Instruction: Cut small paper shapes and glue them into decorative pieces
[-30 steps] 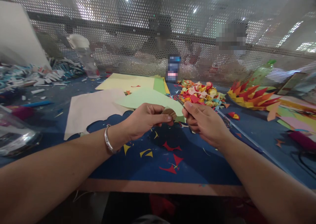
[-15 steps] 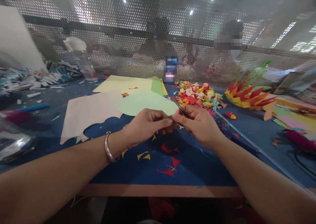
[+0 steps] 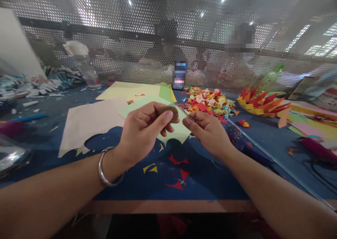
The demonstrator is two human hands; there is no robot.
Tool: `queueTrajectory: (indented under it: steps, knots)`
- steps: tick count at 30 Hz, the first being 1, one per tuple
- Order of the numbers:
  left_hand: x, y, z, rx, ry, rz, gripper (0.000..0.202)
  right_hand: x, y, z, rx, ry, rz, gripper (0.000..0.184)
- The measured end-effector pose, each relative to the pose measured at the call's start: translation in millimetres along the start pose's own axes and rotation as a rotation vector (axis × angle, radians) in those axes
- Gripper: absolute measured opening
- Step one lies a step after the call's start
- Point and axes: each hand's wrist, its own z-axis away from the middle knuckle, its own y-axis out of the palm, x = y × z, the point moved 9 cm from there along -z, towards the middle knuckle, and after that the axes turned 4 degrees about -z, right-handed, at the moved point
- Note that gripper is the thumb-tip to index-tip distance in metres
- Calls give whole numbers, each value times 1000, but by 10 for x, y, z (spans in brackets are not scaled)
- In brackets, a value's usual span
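Over the middle of the table, my left hand (image 3: 146, 130) is closed on a small round, brownish disc (image 3: 172, 114), pinched between thumb and fingers. A silver bangle (image 3: 101, 168) is on that wrist. Just to its right, my right hand (image 3: 207, 130) pinches a thin, dark metal tool (image 3: 185, 112) that points up and left; fingers hide most of it, so its exact kind is unclear. The two hands are close but apart. Behind them lies a pale green paper (image 3: 179, 135) with scalloped cut-outs, overlapping a pale pink paper (image 3: 86, 123) with a curved cut edge.
Red paper scraps (image 3: 177, 160) and yellow scraps (image 3: 151, 168) lie near the front edge. At the back stand a phone (image 3: 179, 75) and a pile of colourful paper curls (image 3: 210, 100). A spiky paper ring (image 3: 263, 105) sits right, a clear cup (image 3: 86, 68) back left.
My left hand has lifted and turned, showing the disc's round face. My right hand has drawn slightly away from it. More of the green paper's cut edge shows.
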Motion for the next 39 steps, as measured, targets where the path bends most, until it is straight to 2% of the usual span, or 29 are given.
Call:
queueTrajectory:
  steps: [3, 5, 7, 11, 17, 24, 39]
  knots:
    - [241, 49, -47, 36, -142, 145, 14, 76, 9, 24, -8, -58, 121, 31]
    - [388, 118, -60, 88, -231, 217, 14, 62, 18, 30, -2, -45, 96, 31]
    - [445, 160, -61, 123, -264, 249, 13, 14, 23, 25, 10, -11, 50, 32]
    - [407, 151, -67, 125, -226, 249, 12, -95, 7, 9, 10, 58, -29, 38]
    - [405, 151, -96, 124, -184, 221, 13, -135, 27, 20, 30, 99, -104, 41]
    - [374, 193, -76, 175, -150, 212, 11, -129, 74, 36, 85, 93, -90, 42]
    - [396, 224, -79, 188, -187, 246, 12, -130, 90, 40, 96, 115, -146, 43]
